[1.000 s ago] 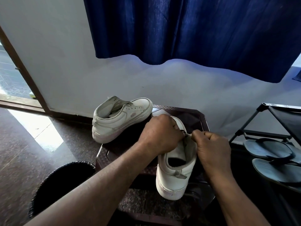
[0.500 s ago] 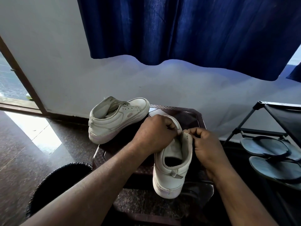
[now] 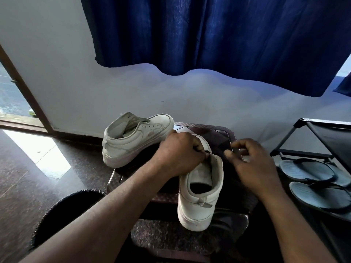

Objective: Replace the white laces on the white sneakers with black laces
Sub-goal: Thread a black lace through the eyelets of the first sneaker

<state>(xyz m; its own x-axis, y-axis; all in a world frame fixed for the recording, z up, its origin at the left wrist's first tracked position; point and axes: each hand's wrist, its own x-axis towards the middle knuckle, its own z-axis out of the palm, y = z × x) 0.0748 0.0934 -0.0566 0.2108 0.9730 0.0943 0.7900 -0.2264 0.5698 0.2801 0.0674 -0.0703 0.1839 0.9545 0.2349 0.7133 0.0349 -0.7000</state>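
1. White leather sits under your left hand (image 3: 180,154). Its fingers are curled over the eyelet edge of the near white leather sneaker (image 3: 201,202) and pinch something small and dark there, probably to steady the upper for threading.
2. Your right hand (image 3: 254,164) hovers just right of that sneaker, apart from it, fingers loosely curled. Blur hides whether it pinches a lace, so I cannot tell.
3. No black lace shows plainly, and no white lace shows on either shoe. I judge relacing has barely begun.
4. That sneaker points heel toward you, toe away, which keeps its eyelets facing your hands.
5. Behind and left of it sits the second white leather sneaker (image 3: 136,137), eyelets bare, parked out of the way.
6. Under the near sneaker is a dark embossed plastic table (image 3: 224,133). Left and nearer you is a round black bin (image 3: 62,205). To the right, a black metal shoe rack (image 3: 322,133) holds grey rubber flip-flops (image 3: 307,171).
7. Beyond it are a pale wall (image 3: 190,103) and a deep blue fabric curtain (image 3: 209,35), with a brown wooden door frame (image 3: 24,88) far left and a polished speckled stone floor (image 3: 28,177) below.
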